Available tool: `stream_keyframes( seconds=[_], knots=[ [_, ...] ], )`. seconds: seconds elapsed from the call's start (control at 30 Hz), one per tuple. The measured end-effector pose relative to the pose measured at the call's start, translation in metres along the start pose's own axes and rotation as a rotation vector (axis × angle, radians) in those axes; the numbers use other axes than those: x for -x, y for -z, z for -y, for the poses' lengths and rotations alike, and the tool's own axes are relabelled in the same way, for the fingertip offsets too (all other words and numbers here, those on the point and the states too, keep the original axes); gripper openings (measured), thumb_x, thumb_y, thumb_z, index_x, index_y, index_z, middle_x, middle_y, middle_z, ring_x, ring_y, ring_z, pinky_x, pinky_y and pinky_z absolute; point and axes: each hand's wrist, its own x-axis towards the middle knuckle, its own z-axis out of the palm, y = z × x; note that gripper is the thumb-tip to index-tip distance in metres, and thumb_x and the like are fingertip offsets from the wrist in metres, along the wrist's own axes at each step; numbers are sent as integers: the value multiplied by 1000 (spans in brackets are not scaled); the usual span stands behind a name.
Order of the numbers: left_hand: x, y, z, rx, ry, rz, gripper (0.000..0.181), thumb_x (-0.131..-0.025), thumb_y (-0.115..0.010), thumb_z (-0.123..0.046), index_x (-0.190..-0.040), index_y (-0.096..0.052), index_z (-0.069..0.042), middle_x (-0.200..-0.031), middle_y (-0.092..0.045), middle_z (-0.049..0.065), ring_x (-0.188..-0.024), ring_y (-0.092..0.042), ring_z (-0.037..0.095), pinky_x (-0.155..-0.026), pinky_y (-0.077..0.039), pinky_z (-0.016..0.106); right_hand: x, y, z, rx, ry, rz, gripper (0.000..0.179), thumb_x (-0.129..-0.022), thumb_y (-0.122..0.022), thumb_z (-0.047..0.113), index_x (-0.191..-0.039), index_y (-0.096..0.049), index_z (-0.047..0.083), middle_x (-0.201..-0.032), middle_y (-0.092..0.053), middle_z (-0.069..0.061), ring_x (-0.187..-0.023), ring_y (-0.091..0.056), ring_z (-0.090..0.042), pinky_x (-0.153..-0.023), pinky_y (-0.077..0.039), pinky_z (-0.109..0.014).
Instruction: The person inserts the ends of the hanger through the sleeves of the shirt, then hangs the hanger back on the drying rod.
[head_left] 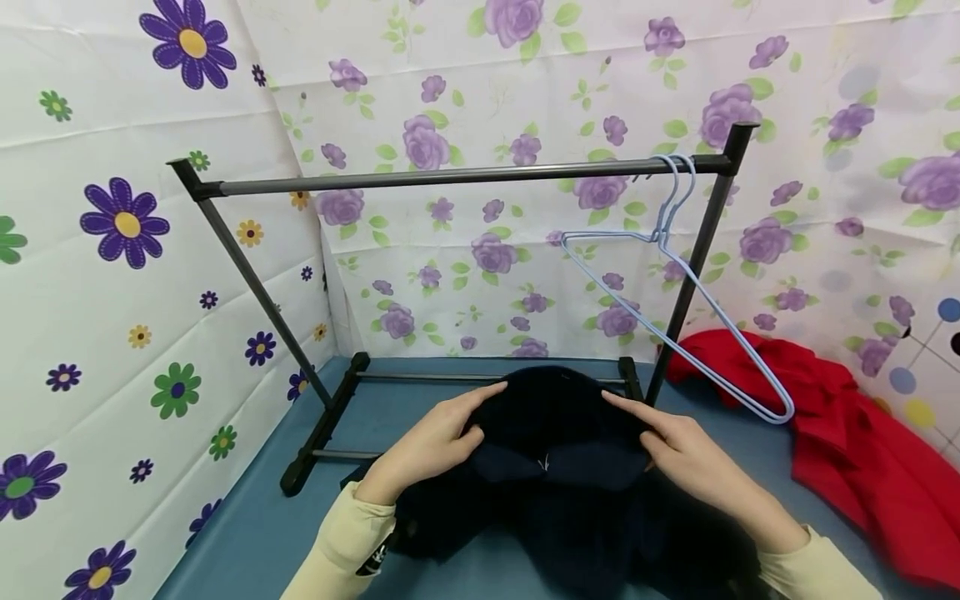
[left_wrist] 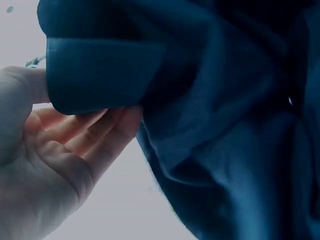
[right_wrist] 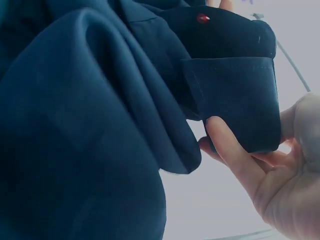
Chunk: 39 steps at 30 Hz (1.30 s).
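Note:
Both hands hold a dark navy garment (head_left: 558, 475) by its upper band, one at each side, above the blue surface. My left hand (head_left: 431, 446) grips the left end of the band, index finger along the upper edge. In the left wrist view, the left fingers lie behind a folded, round-cornered flap (left_wrist: 100, 75). My right hand (head_left: 686, 450) grips the opposite end, its fingers around a similar flap (right_wrist: 235, 105) in the right wrist view. A small red mark (right_wrist: 203, 18) shows on the cloth. Loose folds hang below the band.
A black metal rack (head_left: 465, 177) stands behind the garment. Light blue hangers (head_left: 720, 312) hang at its right end. Red cloth (head_left: 847, 425) lies at the right on the blue surface (head_left: 247, 533). Flowered sheets (head_left: 450, 92) cover the walls.

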Motion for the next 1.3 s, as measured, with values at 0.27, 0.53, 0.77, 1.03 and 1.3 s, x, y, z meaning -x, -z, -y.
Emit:
stream_keyframes(
  seconds=[0.27, 0.53, 0.77, 1.03, 1.3],
  knots=[
    [-9, -15, -9, 176, -54, -80, 65, -105, -48, -5, -162, -22, -21, -89, -67, 13, -37, -20, 6, -46, -31, 24, -9, -12, 9, -8, 24, -15, 75, -103, -42, -1, -161, -17, 39, -68, -43, 1, -42, -25, -5, -48, -37, -28],
    [-19, -27, -10, 233, -53, -219, 52, -110, -46, -28, -159, -32, -19, -108, -72, 9, -93, -68, 29, -76, -45, 35, -16, -20, 15, 26, 36, -66, 62, -107, -49, 14, -161, -24, 32, -55, -32, 10, -43, -27, -5, -46, -36, -27],
    [-22, -29, -9, 398, 107, -328, 50, -106, -54, -32, -152, -45, -14, -137, -61, 14, -125, -59, 28, -96, -47, 48, -17, -25, 12, 93, 45, -246, 50, -105, -58, 28, -152, -47, 16, -75, -66, -9, -52, -38, -8, -49, -36, -27],
    [-24, -30, -9, 368, 209, -426, 42, -99, -66, -35, -133, -67, -10, -124, -70, 11, -120, -62, 26, -99, -49, 49, -16, -24, 14, 74, 11, -309, 43, -103, -60, 36, -142, -60, 18, -66, -50, 5, -52, -36, -10, -51, -34, -29],
    [-24, -30, -5, 318, 171, -499, 34, -100, -65, -31, -123, -72, -8, -66, -69, 2, -102, -69, 21, -87, -52, 44, -17, -23, 11, 110, 3, -335, 42, -101, -63, 34, -140, -62, 16, -102, -75, -4, -79, -65, -13, -64, -48, -29]
  ],
)
